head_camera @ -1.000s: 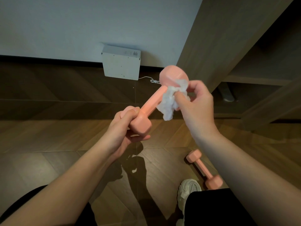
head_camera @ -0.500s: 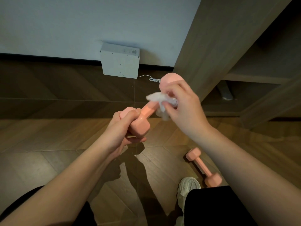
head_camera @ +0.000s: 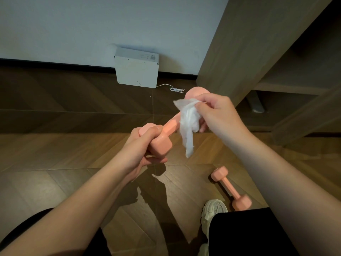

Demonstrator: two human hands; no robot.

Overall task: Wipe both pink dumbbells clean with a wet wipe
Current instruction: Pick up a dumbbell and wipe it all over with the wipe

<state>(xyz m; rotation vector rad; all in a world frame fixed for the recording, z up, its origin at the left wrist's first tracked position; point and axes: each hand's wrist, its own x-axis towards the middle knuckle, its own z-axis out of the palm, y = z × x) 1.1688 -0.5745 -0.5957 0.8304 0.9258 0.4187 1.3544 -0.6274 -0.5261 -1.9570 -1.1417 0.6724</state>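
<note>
My left hand (head_camera: 142,146) grips the near head of a pink dumbbell (head_camera: 168,129), which slants up and away to the right. Its far head shows just behind my right hand (head_camera: 219,115). That hand pinches a crumpled white wet wipe (head_camera: 188,124) against the upper part of the handle; the wipe's tail hangs loose below. A second pink dumbbell (head_camera: 230,188) lies on the wooden floor at the lower right, beside my shoe.
A white box (head_camera: 136,71) with a thin white cable (head_camera: 173,88) leans against the wall ahead. A wooden shelf unit (head_camera: 267,61) rises on the right. My white shoe (head_camera: 212,215) and black-clad knees fill the bottom edge.
My right hand has slid the wipe along the handle toward the far head and back, and the wipe now hangs unfolded and longer. The left hand keeps its grip.
</note>
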